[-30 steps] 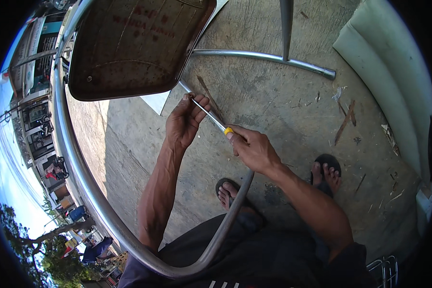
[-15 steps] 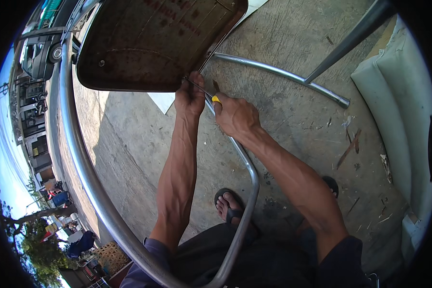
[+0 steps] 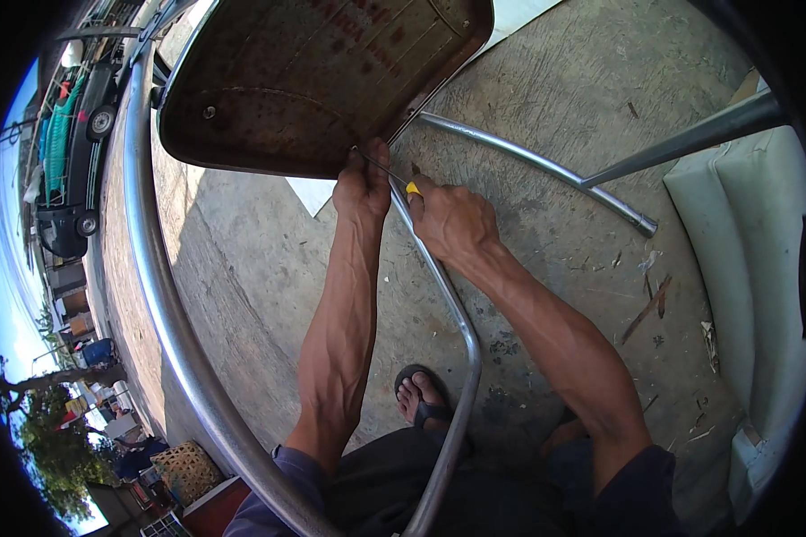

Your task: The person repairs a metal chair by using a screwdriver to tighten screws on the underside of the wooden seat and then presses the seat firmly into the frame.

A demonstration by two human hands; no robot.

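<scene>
A rusty metal chair panel (image 3: 295, 80) with rounded corners shows its underside at the top, held by a bent chrome tube frame (image 3: 163, 300). My right hand (image 3: 457, 222) is closed around a screwdriver (image 3: 413, 189), whose yellow handle end shows. Its thin shaft points up-left to a fastener at the panel's near-right corner. My left hand (image 3: 362, 190) is closed at that corner, fingers bent beside the shaft's tip. What they pinch is hidden.
Right of me stands a pale padded cushion (image 3: 739, 242). A chrome leg (image 3: 546, 161) rests on the concrete floor (image 3: 564, 295), with wood scraps (image 3: 647, 309) nearby. My sandalled foot (image 3: 421, 394) is beside the tube. A parked truck (image 3: 76, 170) shows at far left.
The view has shifted, so the panel and both hands appear slightly to the right. More of the parked truck shows. Both hands keep their places at the corner, with the screwdriver still there.
</scene>
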